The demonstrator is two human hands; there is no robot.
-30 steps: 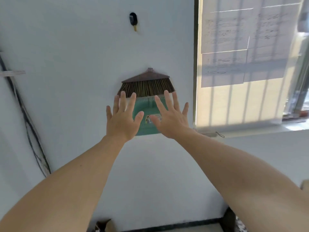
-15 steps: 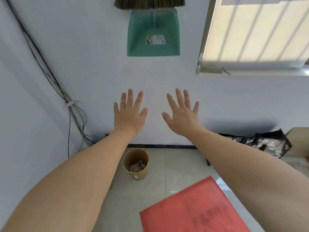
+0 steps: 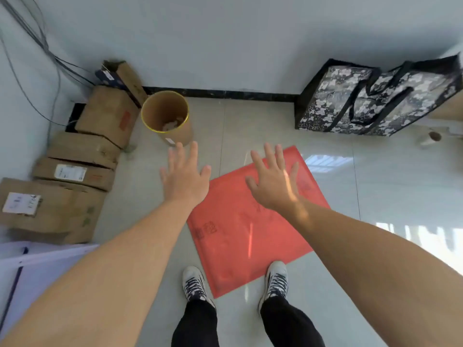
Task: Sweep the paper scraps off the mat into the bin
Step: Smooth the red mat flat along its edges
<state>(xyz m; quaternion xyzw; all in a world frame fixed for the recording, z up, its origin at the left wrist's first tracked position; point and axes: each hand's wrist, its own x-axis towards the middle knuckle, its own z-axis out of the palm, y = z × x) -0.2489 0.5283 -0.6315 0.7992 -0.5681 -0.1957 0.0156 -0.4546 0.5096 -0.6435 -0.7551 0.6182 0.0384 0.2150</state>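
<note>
A red mat (image 3: 240, 236) lies on the tiled floor in front of my feet; I see no paper scraps on its visible surface. A round brown bin (image 3: 165, 116) with a yellow rim stands near the wall, with crumpled paper at its bottom. My left hand (image 3: 185, 176) is stretched out, fingers apart, empty, just below the bin. My right hand (image 3: 273, 181) is likewise open and empty, held over the mat's far corner. The broom and dustpan are out of view.
Several cardboard boxes (image 3: 82, 151) line the left wall, with cables (image 3: 37, 46) running down behind them. A black patterned bag (image 3: 375, 101) leans at the right wall, with a small roll (image 3: 431, 139) beside it. My two shoes (image 3: 195, 284) stand at the mat's near edge.
The view has tilted down from the wall with the hanging broom and dustpan to the floor. Both hands stay open and outstretched; mat, bin and boxes have come into view.
</note>
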